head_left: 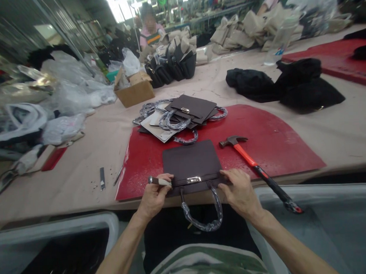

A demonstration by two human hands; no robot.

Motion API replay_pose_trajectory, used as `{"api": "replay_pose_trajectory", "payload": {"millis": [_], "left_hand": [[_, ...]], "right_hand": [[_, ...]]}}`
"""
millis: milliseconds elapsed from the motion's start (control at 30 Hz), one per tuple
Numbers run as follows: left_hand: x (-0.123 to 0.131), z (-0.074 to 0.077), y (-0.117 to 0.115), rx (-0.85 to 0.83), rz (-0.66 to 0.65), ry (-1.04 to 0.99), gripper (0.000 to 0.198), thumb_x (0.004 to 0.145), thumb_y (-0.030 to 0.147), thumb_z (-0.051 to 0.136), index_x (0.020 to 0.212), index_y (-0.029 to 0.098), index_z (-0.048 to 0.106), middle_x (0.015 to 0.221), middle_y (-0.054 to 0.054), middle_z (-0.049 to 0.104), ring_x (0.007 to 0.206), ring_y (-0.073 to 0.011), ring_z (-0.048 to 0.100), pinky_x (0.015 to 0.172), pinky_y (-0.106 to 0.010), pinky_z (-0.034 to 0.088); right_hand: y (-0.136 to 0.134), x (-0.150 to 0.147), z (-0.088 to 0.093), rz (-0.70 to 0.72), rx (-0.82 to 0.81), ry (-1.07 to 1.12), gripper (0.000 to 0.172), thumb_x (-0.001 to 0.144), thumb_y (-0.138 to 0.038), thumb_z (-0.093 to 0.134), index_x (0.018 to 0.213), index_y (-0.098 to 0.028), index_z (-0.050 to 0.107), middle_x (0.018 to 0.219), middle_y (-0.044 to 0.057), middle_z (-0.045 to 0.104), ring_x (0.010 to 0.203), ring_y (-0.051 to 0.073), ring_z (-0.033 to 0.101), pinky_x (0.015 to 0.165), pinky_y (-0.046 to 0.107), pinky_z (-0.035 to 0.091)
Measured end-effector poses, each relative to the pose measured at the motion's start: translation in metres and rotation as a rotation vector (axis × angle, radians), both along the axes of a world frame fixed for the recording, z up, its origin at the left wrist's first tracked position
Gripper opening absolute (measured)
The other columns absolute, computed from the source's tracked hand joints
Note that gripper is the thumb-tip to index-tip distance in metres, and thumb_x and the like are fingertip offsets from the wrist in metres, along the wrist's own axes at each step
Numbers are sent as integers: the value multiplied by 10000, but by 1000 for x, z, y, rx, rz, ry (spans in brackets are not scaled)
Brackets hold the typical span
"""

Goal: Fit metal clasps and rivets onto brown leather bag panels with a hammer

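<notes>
A dark brown handbag panel (190,159) lies at the near edge of the red mat, with a gold clasp (193,179) near its lower edge. Its plastic-wrapped handle (218,223) hangs towards me over the table edge. My left hand (154,198) pinches the panel's left corner and also holds a short rod-like tool (159,181) with a shiny end and a pale section; its exact kind is unclear. At the opposite corner, the fingers of my right hand (239,189) close on the panel's edge. A claw hammer (247,154) with an orange and black handle lies right of the panel.
Beyond the panel is a pile of bag panels (193,105) on the red mat (272,140). A cardboard box (134,92), black bags (173,68) and black cloth items (309,85) stand farther back. Grey bins (110,218) flank me. A person (149,32) is across the table.
</notes>
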State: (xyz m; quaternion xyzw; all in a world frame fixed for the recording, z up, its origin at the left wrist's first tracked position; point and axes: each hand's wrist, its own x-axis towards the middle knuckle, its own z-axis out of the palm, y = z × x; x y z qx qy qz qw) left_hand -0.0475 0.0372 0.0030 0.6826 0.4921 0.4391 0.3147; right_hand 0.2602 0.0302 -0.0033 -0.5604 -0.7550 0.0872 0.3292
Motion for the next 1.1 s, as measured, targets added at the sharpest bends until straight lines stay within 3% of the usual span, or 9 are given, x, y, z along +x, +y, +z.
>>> {"api": "replay_pose_trajectory", "payload": {"millis": [267,433,567,800,1100], "left_hand": [[3,2,1,43,1,147,110,897,203,557,957,190,649,1087,-96,714,1049,-230,680,976,-424,546],[3,1,-1,40,19,135,106,913,225,558,955,188,647,1089,-101,714,1058,-236,679,971,-428,551],[3,2,-2,50,18,125,87,913,214,571,960,192,641,1089,-91,715,1056,-225,683,976,-412,554],[3,3,-2,72,5,138,91,918,177,566,982,200,627,1103,-80,710,1070,-216,678,987,-406,548],[1,-4,-6,79,19,93,102,940,172,560,1014,211,617,1137,-72,697,1099,-211,669,1025,-419,524]], "right_hand": [[-4,5,6,-114,-43,-117,199,830,-276,663,1022,-225,672,1041,81,633,990,285,546,902,470,354],[6,15,6,-2,-50,-136,400,808,-315,699,1203,-272,649,1291,73,585,1175,301,493,1000,500,327],[10,12,7,0,-74,-152,388,817,-388,716,1186,-282,664,1235,82,601,1125,303,496,993,513,328],[14,10,3,28,-87,-160,483,788,-323,779,1249,-281,644,1266,102,553,1171,312,462,1042,536,311],[11,10,0,4,-93,-111,450,786,-299,772,1223,-282,665,1269,95,564,1181,315,472,1039,540,319]]}}
